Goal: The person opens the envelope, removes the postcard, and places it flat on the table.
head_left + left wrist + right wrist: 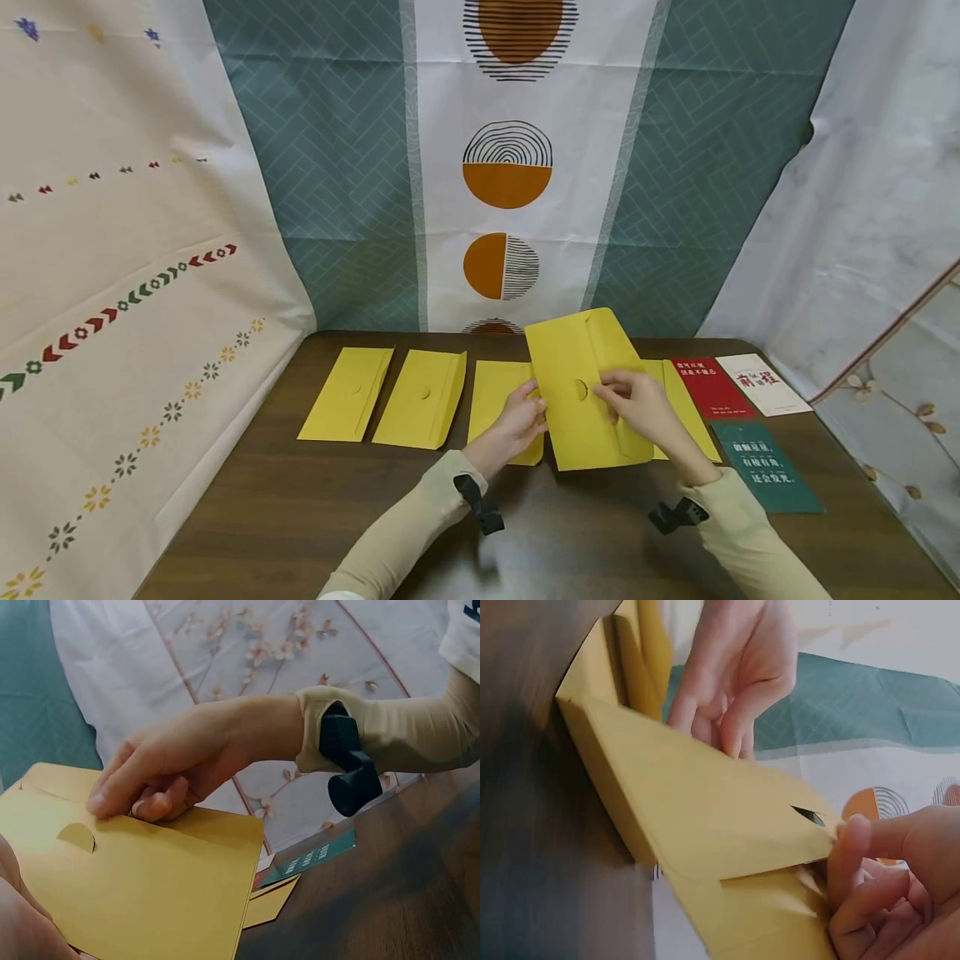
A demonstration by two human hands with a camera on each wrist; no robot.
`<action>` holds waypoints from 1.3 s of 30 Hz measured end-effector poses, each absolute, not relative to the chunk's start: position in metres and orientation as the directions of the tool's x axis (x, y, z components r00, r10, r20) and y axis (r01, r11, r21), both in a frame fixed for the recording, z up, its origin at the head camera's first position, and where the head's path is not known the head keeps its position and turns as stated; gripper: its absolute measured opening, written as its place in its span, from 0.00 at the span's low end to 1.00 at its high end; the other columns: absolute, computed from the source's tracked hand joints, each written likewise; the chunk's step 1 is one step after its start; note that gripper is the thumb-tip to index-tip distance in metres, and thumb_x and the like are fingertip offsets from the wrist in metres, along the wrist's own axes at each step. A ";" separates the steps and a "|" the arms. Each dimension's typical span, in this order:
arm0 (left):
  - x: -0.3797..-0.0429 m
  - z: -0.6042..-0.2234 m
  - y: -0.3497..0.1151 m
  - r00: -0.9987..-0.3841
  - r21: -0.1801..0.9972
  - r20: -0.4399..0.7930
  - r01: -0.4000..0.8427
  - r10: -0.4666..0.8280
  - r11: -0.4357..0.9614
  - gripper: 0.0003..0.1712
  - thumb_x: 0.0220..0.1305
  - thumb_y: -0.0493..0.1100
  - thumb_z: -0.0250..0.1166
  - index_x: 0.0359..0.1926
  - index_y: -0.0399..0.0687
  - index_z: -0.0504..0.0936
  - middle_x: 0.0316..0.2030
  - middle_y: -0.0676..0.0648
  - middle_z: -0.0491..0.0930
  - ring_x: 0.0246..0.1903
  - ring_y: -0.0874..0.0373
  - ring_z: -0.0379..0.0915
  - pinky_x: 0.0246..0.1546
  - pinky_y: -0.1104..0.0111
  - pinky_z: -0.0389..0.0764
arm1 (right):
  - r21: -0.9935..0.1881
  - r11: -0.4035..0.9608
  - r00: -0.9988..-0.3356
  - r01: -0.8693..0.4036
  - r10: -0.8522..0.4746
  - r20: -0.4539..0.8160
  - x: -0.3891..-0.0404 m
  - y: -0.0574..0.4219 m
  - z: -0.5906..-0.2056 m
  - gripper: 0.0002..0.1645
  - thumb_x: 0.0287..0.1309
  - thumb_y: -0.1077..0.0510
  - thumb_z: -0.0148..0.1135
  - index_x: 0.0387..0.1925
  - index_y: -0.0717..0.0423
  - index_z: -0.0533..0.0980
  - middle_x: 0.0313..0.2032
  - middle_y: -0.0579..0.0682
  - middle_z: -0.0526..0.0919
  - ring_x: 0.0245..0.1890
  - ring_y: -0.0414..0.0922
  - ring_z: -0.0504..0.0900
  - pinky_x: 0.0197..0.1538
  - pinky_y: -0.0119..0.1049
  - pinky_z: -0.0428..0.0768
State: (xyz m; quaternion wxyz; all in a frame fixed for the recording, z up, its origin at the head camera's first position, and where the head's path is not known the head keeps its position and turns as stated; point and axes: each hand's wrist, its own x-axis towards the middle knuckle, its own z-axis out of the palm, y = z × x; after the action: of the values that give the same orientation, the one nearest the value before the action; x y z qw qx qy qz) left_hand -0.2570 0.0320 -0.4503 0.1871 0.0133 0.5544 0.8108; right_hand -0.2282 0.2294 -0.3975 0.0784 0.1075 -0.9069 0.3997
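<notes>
A yellow envelope (566,408) is held up off the table, its half-round slit facing me and its side flap partly lifted. My left hand (517,421) grips its left edge, thumb in front and the other fingers behind. With thumb and fingers, my right hand (637,404) pinches the flap's edge beside the slit. In the right wrist view, the right hand (889,881) is close to the slit, while the left hand (742,675) holds the far edge. The left wrist view shows the right hand's curled fingers (154,806) at the flap.
More yellow envelopes lie in a row on the dark wooden table (300,517), including a left one (345,396) and its neighbour (420,398). At right lie a red card (712,392), a white card (765,387) and a green card (768,475). Patterned cloth hangs behind.
</notes>
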 end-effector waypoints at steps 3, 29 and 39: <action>-0.256 -0.450 0.033 -0.932 0.915 -0.166 -0.267 0.322 -0.303 0.32 0.66 0.24 0.42 0.71 0.40 0.60 0.30 0.52 0.64 0.21 0.62 0.50 0.67 0.38 0.52 | -0.757 0.621 -0.979 -0.205 -0.121 0.166 -0.229 0.229 -0.397 0.17 0.60 0.58 0.65 0.45 0.66 0.79 0.23 0.54 0.81 0.16 0.44 0.74 0.27 0.33 0.75; -0.258 -0.452 0.032 -0.940 0.923 -0.200 -0.275 0.277 -0.268 0.31 0.68 0.32 0.55 0.70 0.34 0.59 0.53 0.41 0.70 0.41 0.57 0.70 0.53 0.59 0.73 | -0.804 0.591 -0.994 -0.065 0.033 0.105 -0.231 0.243 -0.401 0.20 0.56 0.49 0.69 0.38 0.64 0.79 0.22 0.49 0.78 0.21 0.43 0.73 0.25 0.34 0.73; -0.260 -0.451 0.026 -0.961 0.929 -0.196 -0.246 0.197 -0.277 0.26 0.68 0.32 0.56 0.66 0.34 0.65 0.38 0.49 0.77 0.30 0.63 0.71 0.30 0.74 0.71 | -0.815 0.575 -0.989 -0.067 0.070 0.130 -0.226 0.252 -0.397 0.22 0.61 0.47 0.64 0.40 0.65 0.78 0.19 0.48 0.77 0.17 0.44 0.74 0.24 0.32 0.74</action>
State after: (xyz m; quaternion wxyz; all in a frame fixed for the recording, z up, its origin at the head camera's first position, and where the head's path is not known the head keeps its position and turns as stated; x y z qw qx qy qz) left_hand -0.2600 0.0259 -0.4505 0.1387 -0.0213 0.5849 0.7989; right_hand -0.2255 0.2522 -0.3974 0.0740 -0.0009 -0.8843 0.4610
